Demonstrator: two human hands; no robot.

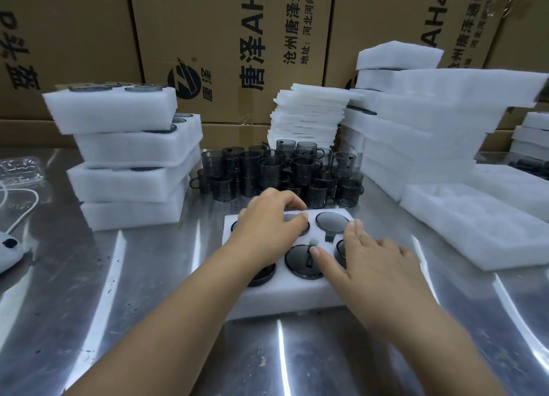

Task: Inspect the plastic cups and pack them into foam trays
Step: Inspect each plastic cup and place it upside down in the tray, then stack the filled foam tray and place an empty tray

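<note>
**A:** From the head view, where is the tray being filled?

**B:** The foam tray point(273, 297) lies in the middle of the tabletop point(148, 276), with both hands over it. Dark plastic cups sit in its holes: the far-right cup point(331, 221), the near-middle cup point(300, 262) and the near-left cup point(263, 273) show as round discs.

**A:** And the hands?

**B:** The left hand point(269, 217) is bent over the far-middle cup point(291, 218), with fingers and thumb curled down around its top. The right hand point(374, 265) lies flat on the tray's right side with its fingers straight. Its thumb tip touches the near-middle cup, and it partly hides another cup point(341, 248).

**A:** Where are the unpacked ones?

**B:** The loose cups point(276, 169) are piled just behind the tray, some of them stacked.

**A:** What else is there?

**B:** The filled trays point(130, 157) are stacked at the left and the empty trays point(416, 134) at the right. Thin foam sheets point(306, 119) stand between them. Printed cardboard boxes point(225, 39) line the back, and a white cable point(29, 205) lies at the far left.
</note>
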